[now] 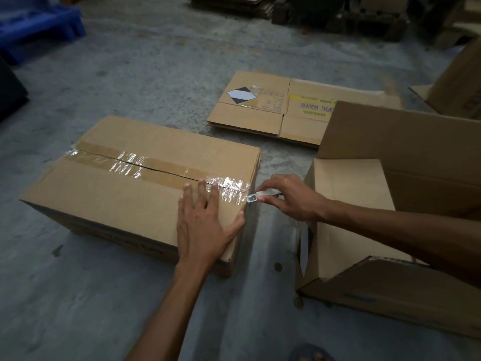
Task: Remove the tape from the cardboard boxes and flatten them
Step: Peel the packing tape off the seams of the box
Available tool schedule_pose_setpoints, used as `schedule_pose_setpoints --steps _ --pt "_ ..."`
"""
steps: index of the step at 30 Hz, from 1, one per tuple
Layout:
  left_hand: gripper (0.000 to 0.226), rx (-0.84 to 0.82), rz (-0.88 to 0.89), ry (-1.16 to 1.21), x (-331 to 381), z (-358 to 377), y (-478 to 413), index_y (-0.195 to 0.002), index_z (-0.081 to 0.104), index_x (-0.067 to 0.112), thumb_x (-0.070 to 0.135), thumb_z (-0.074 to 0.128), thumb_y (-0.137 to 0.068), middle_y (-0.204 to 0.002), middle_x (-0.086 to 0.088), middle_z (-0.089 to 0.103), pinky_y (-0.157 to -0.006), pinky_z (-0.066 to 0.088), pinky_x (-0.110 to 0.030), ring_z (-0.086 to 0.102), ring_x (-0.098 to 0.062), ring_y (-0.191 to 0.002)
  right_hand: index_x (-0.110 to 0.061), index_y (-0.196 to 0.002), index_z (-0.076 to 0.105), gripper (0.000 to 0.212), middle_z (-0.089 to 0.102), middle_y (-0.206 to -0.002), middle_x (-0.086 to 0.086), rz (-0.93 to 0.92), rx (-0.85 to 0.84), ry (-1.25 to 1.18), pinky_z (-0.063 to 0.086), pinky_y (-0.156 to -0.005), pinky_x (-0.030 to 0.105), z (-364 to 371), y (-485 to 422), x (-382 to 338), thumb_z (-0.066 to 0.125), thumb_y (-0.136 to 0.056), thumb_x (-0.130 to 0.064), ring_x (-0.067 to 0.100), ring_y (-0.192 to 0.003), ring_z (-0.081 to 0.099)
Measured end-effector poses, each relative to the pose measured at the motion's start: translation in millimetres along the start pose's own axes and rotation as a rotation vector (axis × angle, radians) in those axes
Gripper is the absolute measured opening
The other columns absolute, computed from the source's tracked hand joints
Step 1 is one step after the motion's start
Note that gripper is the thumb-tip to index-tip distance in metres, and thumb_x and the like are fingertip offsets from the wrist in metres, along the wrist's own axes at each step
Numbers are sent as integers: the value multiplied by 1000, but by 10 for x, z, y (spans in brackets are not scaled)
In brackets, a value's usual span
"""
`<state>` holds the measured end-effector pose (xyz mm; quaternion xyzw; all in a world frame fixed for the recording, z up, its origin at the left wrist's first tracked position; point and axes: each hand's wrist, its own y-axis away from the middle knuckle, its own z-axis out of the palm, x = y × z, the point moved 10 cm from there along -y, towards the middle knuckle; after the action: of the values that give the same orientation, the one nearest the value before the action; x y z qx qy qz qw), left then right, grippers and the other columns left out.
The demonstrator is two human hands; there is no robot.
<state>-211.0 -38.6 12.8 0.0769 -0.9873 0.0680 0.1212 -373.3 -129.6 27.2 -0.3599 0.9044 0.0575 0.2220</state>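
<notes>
The brown cardboard box [125, 183] was pressed by the flat left hand [200, 225]; clear tape [231, 190], pinched by the right hand [289, 199], could be torn if jerked.

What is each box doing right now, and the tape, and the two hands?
Taped box: shut, standing on the floor, not flattened.
Tape: still stuck along the top seam.
Left hand: flat, fingers straight, pressing on the taped box's top.
Right hand: pinches a small clear thing at the tape's end; tool or tape, cannot tell.
Flat box: flattened, lying on the floor.
Open box: flaps open, not flattened.
</notes>
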Motion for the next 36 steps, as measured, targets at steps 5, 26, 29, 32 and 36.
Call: schedule_pose_setpoints --steps 5,26,29,32,36 --pt "94 7 -1 -26 -6 3 5 -157 19 22 80 19 -82 -165 -5 13 -123 12 -47 4 -32 -152 -19 -117 68 34 68 -112 3 -5 -23 78 36 -77 27 -70 -121 82 56 -97 -44 5 -91 49" --pt "99 17 -73 -30 125 12 -116 -156 21 19 80 15 -79 -164 -11 14 -123 8 -48 5 -34 -151 -12 -99 52 29 53 -72 9 833 222 -868 31 -40 23 406 217 309 27 -107 -24 14 -51 44" --pt "99 32 -84 -38 162 -19 -156 -154 28 18 81 16 -79 -162 -12 22 -122 13 -48 13 -35 -150 -10 -104 52 29 51 -68 8 844 225 -920 29 -36 22 454 159 222 27 -107 -22 13 -46 42" --pt "89 82 -81 -25 175 -78 -195 -145 43 16 77 20 -85 -153 -13 37 -116 26 -49 29 -36 -141 -9 -109 52 30 52 -69 8 848 205 -911 30 -37 23 482 133 209 26 -107 -22 13 -47 43" --pt "74 95 -86 -2 144 -47 -207 -144 44 18 66 20 -93 -152 -10 40 -116 27 -47 29 -33 -142 -11 -101 52 29 53 -72 9 848 205 -838 32 -41 26 468 103 236 26 -107 -21 14 -51 44"
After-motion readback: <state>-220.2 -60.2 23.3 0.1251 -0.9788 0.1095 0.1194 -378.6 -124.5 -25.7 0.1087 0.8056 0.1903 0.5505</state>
